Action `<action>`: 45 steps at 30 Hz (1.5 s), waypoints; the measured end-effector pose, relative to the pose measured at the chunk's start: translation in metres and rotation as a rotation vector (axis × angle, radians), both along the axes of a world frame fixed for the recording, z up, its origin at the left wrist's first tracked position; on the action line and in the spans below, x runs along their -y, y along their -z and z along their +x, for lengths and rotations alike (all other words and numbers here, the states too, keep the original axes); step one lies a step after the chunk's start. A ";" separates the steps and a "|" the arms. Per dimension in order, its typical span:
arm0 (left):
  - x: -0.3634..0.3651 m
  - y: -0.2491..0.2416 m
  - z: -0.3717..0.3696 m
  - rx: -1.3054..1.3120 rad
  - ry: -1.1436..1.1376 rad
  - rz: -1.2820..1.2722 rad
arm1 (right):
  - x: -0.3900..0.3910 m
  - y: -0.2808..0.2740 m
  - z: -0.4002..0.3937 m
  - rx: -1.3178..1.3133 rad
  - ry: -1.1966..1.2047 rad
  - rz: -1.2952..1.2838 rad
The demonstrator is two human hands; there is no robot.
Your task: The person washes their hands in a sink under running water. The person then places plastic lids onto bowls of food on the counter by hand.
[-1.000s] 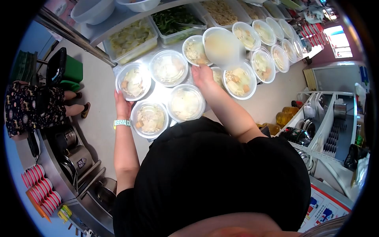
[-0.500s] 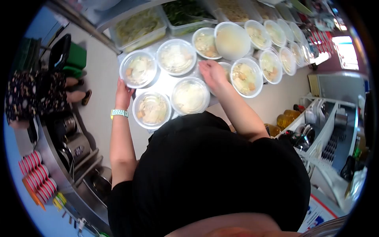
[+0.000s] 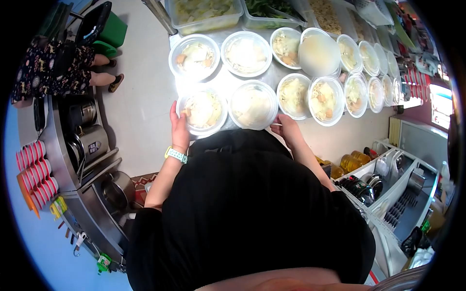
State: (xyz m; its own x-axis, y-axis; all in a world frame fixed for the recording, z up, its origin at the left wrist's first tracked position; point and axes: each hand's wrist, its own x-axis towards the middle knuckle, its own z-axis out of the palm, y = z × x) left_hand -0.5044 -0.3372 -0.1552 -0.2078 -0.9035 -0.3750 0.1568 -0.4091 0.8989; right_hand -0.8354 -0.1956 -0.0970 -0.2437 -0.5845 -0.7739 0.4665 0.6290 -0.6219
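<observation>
I see the open left hand (image 3: pixel 180 130) and right hand (image 3: pixel 288 130), grip unclear, have shifted to flank two bowls (image 3: pixel 204 131) between them.

the takeaway bowls (image 3: pixel 201 110) looked like thin, smooth plastic with glossy lids (image 3: pixel 246 54); the worktop (image 3: pixel 224 82) shone like polished metal. the food tub (image 3: pixel 208 25) was translucent plastic, the shirt (image 3: pixel 262 208) matt cloth, the stockpot (image 3: pixel 92 144) glossy metal and the bin (image 3: pixel 114 30) smooth plastic.

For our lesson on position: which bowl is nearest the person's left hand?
The leftmost bowl in the nearer row: the left hand is at its rim, farther from all the others.
</observation>
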 end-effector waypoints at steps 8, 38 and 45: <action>0.001 -0.002 0.004 -0.028 0.034 0.050 | -0.009 0.028 -0.005 0.230 0.161 -0.037; 0.058 -0.051 -0.388 -0.072 0.456 0.065 | -0.096 -0.030 -0.110 -0.013 0.495 -0.164; 0.055 -0.066 -0.390 -0.251 0.351 0.235 | -0.107 -0.034 -0.147 0.088 0.191 -0.071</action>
